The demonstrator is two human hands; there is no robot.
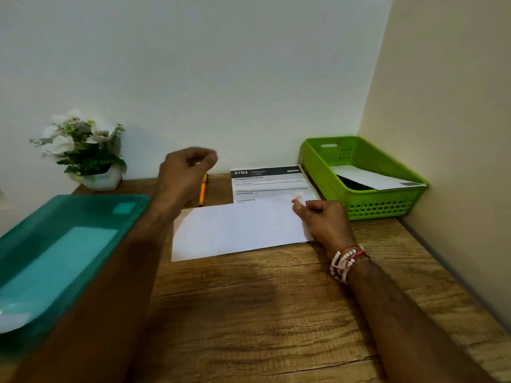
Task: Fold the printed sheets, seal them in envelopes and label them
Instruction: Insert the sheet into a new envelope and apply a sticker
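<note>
Envelope (237,230), plain white, lies flat mid-surface toward the far edge, its upper right overlapping the printed sheet (271,183) headed 2703. Right hand (323,219) rests on the envelope's right end, thumb and forefinger pinching a small reddish scrap (295,200). Left hand (182,175) hangs in the air over the orange pen (202,193), blurred, fingers curled to the thumb; whether it holds anything I cannot tell. Green basket (387,208) sits in the far right corner, teal folder (69,244) at the left edge.
</note>
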